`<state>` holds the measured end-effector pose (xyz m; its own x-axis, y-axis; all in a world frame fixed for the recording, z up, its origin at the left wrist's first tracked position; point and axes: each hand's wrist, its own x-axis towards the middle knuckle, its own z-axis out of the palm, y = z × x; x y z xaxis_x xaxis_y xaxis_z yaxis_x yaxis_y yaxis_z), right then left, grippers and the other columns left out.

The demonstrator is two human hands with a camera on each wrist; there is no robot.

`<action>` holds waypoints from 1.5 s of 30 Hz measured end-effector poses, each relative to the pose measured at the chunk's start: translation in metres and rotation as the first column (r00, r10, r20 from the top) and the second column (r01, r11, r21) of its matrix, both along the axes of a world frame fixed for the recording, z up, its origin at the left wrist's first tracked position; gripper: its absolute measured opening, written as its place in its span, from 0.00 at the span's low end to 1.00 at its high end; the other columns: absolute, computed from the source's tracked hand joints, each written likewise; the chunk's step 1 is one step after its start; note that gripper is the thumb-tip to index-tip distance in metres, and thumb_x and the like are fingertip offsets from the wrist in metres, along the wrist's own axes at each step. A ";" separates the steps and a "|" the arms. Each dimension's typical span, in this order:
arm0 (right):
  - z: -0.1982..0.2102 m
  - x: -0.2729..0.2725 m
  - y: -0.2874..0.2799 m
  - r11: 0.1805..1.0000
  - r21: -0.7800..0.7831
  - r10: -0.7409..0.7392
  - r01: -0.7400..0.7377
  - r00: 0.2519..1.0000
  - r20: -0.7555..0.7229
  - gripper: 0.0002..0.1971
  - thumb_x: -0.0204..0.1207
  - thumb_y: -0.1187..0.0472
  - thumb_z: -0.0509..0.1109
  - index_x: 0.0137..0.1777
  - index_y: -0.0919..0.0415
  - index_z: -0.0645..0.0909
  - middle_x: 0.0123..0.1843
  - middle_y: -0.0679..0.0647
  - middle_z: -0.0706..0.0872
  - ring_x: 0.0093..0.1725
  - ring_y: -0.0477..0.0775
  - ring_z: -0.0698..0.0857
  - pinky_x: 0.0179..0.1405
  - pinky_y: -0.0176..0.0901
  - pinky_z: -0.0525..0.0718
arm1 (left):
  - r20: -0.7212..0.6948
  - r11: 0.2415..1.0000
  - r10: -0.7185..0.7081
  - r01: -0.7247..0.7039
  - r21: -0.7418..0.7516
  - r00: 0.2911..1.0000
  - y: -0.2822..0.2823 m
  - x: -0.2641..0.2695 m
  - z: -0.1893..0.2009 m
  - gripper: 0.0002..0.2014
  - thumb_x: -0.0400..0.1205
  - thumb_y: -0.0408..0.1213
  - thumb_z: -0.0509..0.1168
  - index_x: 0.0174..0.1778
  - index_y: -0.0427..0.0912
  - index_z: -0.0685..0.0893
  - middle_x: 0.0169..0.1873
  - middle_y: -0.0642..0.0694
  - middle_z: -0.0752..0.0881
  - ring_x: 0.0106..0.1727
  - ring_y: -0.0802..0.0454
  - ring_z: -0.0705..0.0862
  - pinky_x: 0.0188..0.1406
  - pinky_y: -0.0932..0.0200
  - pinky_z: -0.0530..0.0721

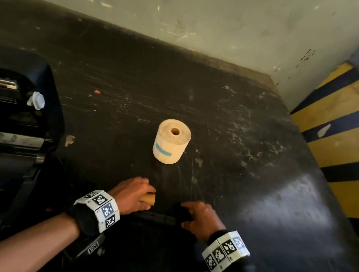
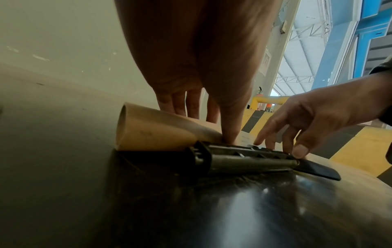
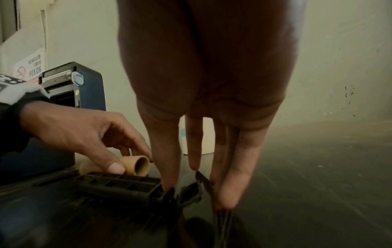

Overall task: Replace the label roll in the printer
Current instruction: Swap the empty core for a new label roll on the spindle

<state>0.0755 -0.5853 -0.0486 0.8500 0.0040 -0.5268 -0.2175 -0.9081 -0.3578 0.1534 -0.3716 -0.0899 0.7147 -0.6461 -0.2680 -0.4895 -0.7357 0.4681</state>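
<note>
A dark, scratched table [image 1: 234, 125] stands in a corner, with a pale stained wall [image 1: 194, 8] behind it and yellow-black stripes [image 1: 348, 148] to the right. In the head view the open black printer [image 1: 6, 122] sits at the left edge of the table. The new label roll [image 1: 171, 144] stands upright on its end in the middle of the table, well apart from both hands. Near the front edge the left hand [image 1: 132, 195] lies over a brown cardboard core [image 1: 148, 198], and the right hand [image 1: 202, 218] rests on a black spindle [image 1: 156, 217] that lies flat between the two hands.

In the left wrist view the core [image 2: 157, 130] lies on its side just behind the spindle [image 2: 244, 157]. The left fingers [image 2: 230, 124] reach down over the core, the thumb touching the spindle. The right hand [image 2: 318, 117] has its fingers spread and the tips touch the far end of the spindle.

In the right wrist view the right fingers [image 3: 237, 167] hang straight down and their tips touch the spindle end [image 3: 180, 193]. The left hand [image 3: 84, 132] curls around the core [image 3: 135, 165]. The printer [image 3: 84, 90] stands behind, and the roll [image 3: 206, 135] shows between the fingers.
</note>
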 end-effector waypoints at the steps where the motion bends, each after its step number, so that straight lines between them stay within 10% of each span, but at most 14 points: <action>1: 0.001 0.000 -0.001 1.000 -0.015 0.004 -0.004 1.000 -0.005 0.27 0.75 0.58 0.71 0.74 0.49 0.71 0.71 0.54 0.77 0.68 0.54 0.78 0.68 0.43 0.77 | -0.013 1.000 0.003 -0.003 0.011 1.000 -0.001 0.000 0.002 0.27 0.77 0.48 0.68 0.72 0.48 0.72 0.63 0.47 0.76 0.67 0.50 0.73 0.65 0.54 0.74; 7: 0.011 0.028 -0.012 1.000 -0.004 0.003 -0.003 0.995 0.095 0.20 0.76 0.54 0.69 0.69 0.48 0.76 0.64 0.52 0.84 0.61 0.50 0.83 0.64 0.46 0.82 | -0.050 0.977 0.182 -0.186 -0.107 0.982 -0.004 0.021 0.018 0.30 0.76 0.51 0.67 0.75 0.52 0.67 0.70 0.48 0.73 0.72 0.51 0.72 0.69 0.49 0.75; 12: 0.038 0.085 -0.003 0.995 0.041 0.065 -0.096 0.878 0.475 0.29 0.76 0.57 0.70 0.76 0.49 0.67 0.76 0.54 0.73 0.71 0.55 0.75 0.68 0.50 0.78 | -0.278 0.762 0.528 -0.592 -0.261 0.802 -0.010 0.064 0.029 0.43 0.73 0.44 0.73 0.80 0.51 0.54 0.79 0.44 0.64 0.78 0.44 0.65 0.75 0.41 0.68; 17: 0.044 0.139 0.014 0.916 -0.215 0.401 -0.339 0.773 0.491 0.31 0.77 0.58 0.66 0.80 0.53 0.61 0.81 0.55 0.66 0.79 0.58 0.61 0.76 0.53 0.62 | -0.476 0.695 0.483 -0.653 -0.302 0.735 -0.020 0.081 0.025 0.44 0.72 0.37 0.74 0.79 0.54 0.55 0.80 0.47 0.60 0.78 0.45 0.64 0.76 0.45 0.66; 23: 0.025 0.162 0.018 0.843 -0.372 0.531 -0.388 0.711 0.461 0.29 0.79 0.53 0.62 0.79 0.50 0.60 0.74 0.57 0.74 0.74 0.63 0.65 0.65 0.59 0.69 | -0.489 0.666 0.446 -0.643 -0.379 0.750 -0.028 0.077 0.015 0.41 0.75 0.40 0.71 0.79 0.55 0.55 0.80 0.50 0.63 0.78 0.53 0.63 0.77 0.48 0.64; 29: 0.021 0.157 -0.002 0.968 0.125 0.112 -0.216 0.823 0.557 0.30 0.73 0.54 0.72 0.75 0.41 0.68 0.70 0.54 0.77 0.71 0.57 0.73 0.67 0.55 0.74 | -0.315 0.684 0.475 -0.571 -0.455 0.821 -0.034 0.070 0.021 0.38 0.74 0.46 0.71 0.79 0.56 0.59 0.78 0.57 0.61 0.80 0.58 0.56 0.80 0.50 0.57; 34: 0.005 0.139 -0.009 0.633 0.768 -0.417 0.093 0.877 0.238 0.28 0.70 0.60 0.77 0.69 0.45 0.76 0.58 0.54 0.86 0.54 0.49 0.86 0.53 0.41 0.86 | -0.014 0.820 0.441 -0.409 -0.401 0.897 -0.034 0.062 0.051 0.36 0.74 0.45 0.72 0.77 0.48 0.65 0.77 0.56 0.66 0.77 0.64 0.54 0.81 0.51 0.56; 40: -0.015 0.102 -0.007 0.488 0.848 -0.414 0.205 0.910 0.018 0.27 0.73 0.63 0.74 0.70 0.47 0.72 0.55 0.58 0.88 0.51 0.53 0.89 0.52 0.52 0.89 | 0.080 0.946 0.315 -0.306 -0.104 0.946 -0.015 0.045 0.051 0.37 0.74 0.56 0.68 0.78 0.54 0.62 0.79 0.59 0.62 0.77 0.67 0.51 0.78 0.53 0.53; 45: -0.006 0.096 -0.018 0.733 0.678 -0.219 0.061 0.964 0.150 0.27 0.73 0.58 0.74 0.70 0.42 0.70 0.65 0.53 0.82 0.63 0.49 0.82 0.55 0.34 0.83 | 0.147 0.961 0.270 -0.258 -0.096 0.951 -0.010 0.038 0.046 0.37 0.73 0.55 0.70 0.77 0.57 0.62 0.78 0.63 0.61 0.74 0.71 0.46 0.70 0.61 0.49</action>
<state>0.1710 -0.6029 -0.0548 0.9558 0.1564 -0.2489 -0.1724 -0.3874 -0.9056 0.1918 -0.3815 -0.0439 0.8917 -0.4423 -0.0964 -0.3543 -0.8145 0.4594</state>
